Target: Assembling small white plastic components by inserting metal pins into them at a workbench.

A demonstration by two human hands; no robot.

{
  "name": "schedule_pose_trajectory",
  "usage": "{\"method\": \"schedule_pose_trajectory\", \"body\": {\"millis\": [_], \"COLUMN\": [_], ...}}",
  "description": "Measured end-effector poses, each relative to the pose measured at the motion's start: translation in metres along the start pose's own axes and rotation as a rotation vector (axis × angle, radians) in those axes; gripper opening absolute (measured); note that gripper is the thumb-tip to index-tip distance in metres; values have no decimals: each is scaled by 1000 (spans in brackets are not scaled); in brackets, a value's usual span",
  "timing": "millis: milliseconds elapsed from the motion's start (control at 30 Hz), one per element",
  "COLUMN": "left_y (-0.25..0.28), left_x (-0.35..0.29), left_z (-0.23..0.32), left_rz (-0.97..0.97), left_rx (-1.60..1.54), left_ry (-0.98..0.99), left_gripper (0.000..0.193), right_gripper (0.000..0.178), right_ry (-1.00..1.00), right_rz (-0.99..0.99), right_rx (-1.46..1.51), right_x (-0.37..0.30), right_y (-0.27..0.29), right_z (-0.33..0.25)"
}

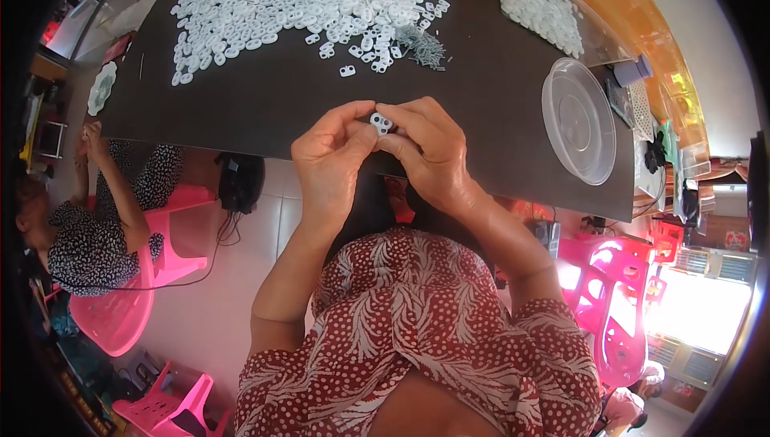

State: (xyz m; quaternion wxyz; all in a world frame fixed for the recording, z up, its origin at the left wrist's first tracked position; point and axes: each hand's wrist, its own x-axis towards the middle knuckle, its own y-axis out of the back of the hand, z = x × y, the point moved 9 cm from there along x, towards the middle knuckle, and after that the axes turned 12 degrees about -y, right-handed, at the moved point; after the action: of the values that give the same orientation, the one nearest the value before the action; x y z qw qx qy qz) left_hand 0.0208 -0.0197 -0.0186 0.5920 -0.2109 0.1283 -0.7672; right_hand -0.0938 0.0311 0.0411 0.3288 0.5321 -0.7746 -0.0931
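Observation:
Just past the table's front edge, my left hand [332,147] and my right hand [431,148] meet with fingertips pinched together. Between them is a small white plastic piece with dark round holes [381,123]; it may be more than one piece, as the fingertips cover part of it. Beyond my hands, a single white two-holed piece [346,71] lies on the dark table. Farther off spreads a large heap of white oval pieces [241,4], with two-holed pieces [377,50] at its near right side. Beside those sits a small pile of thin grey pins or springs [423,48].
On the right of the table [489,108] lies a round clear plastic lid or tray [577,120]. Behind it, a clear container holds white pieces [541,12]. At the left, another person [104,228] sits on a pink chair [120,309]. A pink chair [613,309] stands right.

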Motion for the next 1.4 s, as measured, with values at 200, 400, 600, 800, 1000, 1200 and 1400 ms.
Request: {"method": "schedule_pose_trajectory", "body": {"millis": [200,400,600,800,1000,1200,1400], "left_y": [1,-2,2,-3,-6,-3,-2], "left_x": [-3,-1,-3,-4,-6,-12,-18], "left_z": [0,7,3,4,14,11,13], "left_rz": [40,65,58,-50,-91,-25,31], "left_rx": [4,-42,-3,-122,66,23,44], "left_ry": [-31,-53,-38,-35,-207,-232,-296], "left_gripper": [19,15,14,18,22,21,21], "right_gripper": [33,35,34,31,30,31,30], "right_ry": [38,56,-41,-8,-4,4,76], "right_rz": [17,42,15,16,49,69,102], "right_rx": [-56,-61,13,47,96,93,103], "right_x": [-1,-2,-4,-5,-7,-9,-11], "right_y": [-1,-2,-2,3,4,4,3], "right_z": [-6,-9,-3,-7,-9,-11,-15]}}
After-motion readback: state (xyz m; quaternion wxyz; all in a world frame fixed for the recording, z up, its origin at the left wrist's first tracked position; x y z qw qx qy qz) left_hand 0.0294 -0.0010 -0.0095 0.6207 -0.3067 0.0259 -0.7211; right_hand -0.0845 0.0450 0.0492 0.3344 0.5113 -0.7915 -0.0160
